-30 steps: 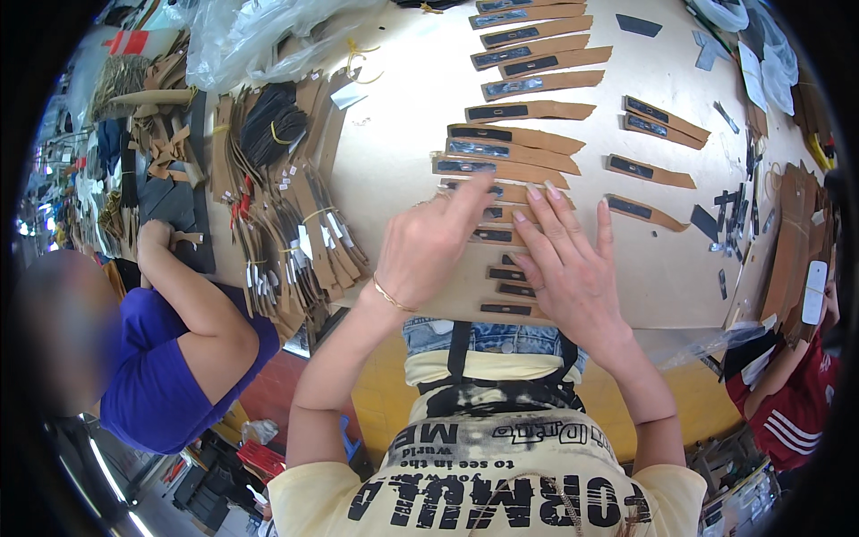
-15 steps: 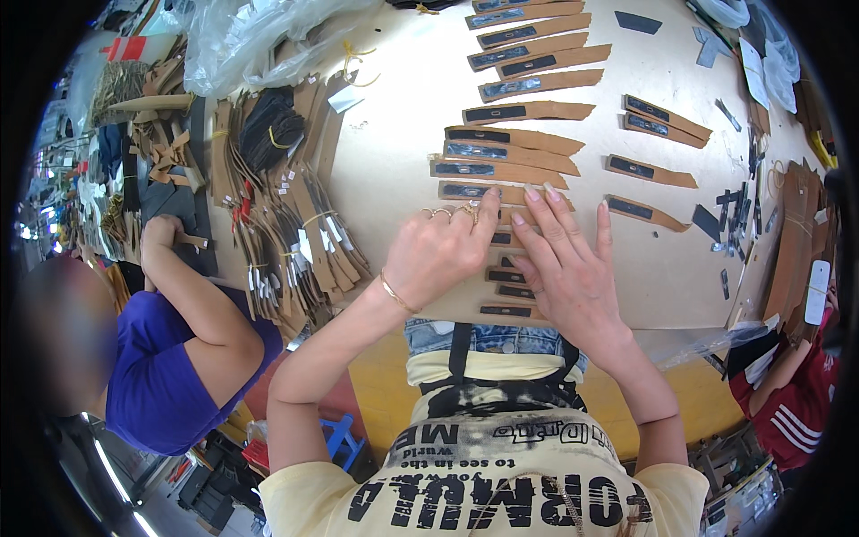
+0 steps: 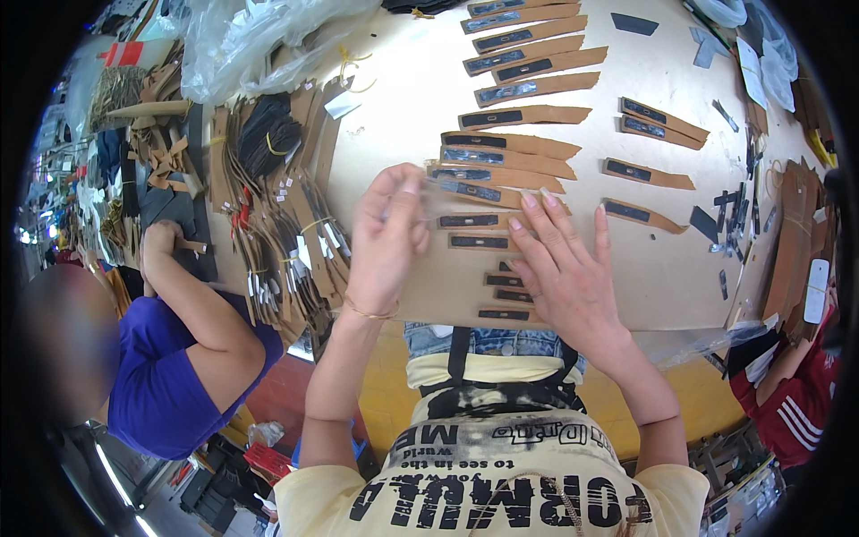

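Left of the column of brown strips, my left hand (image 3: pixel 386 237) is raised with thumb and fingers pinched together. A thin see-through film (image 3: pixel 433 199), smeared by motion, trails from its fingertips over the ends of the nearest strips. My right hand (image 3: pixel 570 277) lies flat, fingers spread, across the right ends of several strips and hides parts of them. Near its fingertips is a brown strip with a shiny dark patch (image 3: pixel 470 190). Below that, a strip with a dull black patch (image 3: pixel 472 220) and another black-patched strip (image 3: pixel 480 242) run under the fingers.
More patched strips (image 3: pixel 537 86) stretch up the table, with several others (image 3: pixel 646 173) farther right. Small black pieces (image 3: pixel 735 210) lie at the right. Bundled brown strips (image 3: pixel 304 242) and a plastic bag (image 3: pixel 259 45) are at the left. A co-worker in purple (image 3: pixel 179 358) sits there.
My left hand has moved left off the strips and now pinches the film, uncovering the patches of the strips beneath it. My right hand stays nearly where it was.
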`<control>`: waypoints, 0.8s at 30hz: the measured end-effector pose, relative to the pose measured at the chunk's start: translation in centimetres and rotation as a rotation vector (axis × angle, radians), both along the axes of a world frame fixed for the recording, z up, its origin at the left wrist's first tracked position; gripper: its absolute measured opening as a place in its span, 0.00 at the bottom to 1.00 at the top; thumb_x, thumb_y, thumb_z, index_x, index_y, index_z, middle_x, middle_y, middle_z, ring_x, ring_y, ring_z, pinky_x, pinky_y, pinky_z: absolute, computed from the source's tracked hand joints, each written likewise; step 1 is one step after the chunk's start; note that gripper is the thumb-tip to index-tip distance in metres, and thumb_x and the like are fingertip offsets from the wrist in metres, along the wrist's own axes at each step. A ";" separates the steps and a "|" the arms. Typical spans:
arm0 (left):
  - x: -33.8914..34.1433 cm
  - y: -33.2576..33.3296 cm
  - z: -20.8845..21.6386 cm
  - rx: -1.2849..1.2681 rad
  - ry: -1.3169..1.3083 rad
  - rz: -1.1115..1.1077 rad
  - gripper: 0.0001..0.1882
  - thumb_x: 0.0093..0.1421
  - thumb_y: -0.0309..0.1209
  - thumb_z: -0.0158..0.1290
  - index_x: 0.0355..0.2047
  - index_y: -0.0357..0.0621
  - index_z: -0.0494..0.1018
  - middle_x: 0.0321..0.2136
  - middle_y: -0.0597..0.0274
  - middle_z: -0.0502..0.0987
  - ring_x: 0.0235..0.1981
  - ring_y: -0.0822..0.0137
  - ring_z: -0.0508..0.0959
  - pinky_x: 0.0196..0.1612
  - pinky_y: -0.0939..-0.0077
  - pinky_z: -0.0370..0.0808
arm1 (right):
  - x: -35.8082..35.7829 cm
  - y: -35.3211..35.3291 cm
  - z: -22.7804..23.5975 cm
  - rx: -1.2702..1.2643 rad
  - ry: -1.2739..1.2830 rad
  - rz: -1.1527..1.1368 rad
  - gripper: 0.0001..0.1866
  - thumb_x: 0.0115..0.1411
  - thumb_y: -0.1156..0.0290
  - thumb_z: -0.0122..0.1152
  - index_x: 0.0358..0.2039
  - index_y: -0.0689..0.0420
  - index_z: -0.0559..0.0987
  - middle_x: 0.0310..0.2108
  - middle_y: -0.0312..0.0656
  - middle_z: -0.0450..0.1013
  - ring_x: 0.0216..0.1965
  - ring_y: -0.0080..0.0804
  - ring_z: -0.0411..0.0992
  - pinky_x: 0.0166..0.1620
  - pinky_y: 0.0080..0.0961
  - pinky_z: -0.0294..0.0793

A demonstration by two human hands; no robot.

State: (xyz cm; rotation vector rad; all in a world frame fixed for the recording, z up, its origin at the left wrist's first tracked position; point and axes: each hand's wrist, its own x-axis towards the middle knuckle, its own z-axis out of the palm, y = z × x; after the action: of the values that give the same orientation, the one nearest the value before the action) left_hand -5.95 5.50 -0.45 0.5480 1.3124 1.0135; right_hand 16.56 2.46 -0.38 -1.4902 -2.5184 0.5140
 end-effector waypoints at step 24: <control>0.0 1.7 -0.7 0.838 1.377 -0.742 0.23 0.56 0.24 0.57 0.54 0.45 0.76 0.25 0.60 0.76 0.23 0.62 0.80 0.25 0.70 0.78 | -0.7 3.2 0.3 0.124 0.090 -0.047 0.16 0.63 0.61 0.64 0.50 0.48 0.80 0.64 0.40 0.68 0.70 0.36 0.59 0.71 0.64 0.42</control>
State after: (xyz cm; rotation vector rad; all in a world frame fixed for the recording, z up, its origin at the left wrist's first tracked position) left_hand -5.93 7.20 -1.17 2.4647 1.4929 0.4067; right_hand 15.84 5.70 -0.05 -1.4444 -2.3947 0.4005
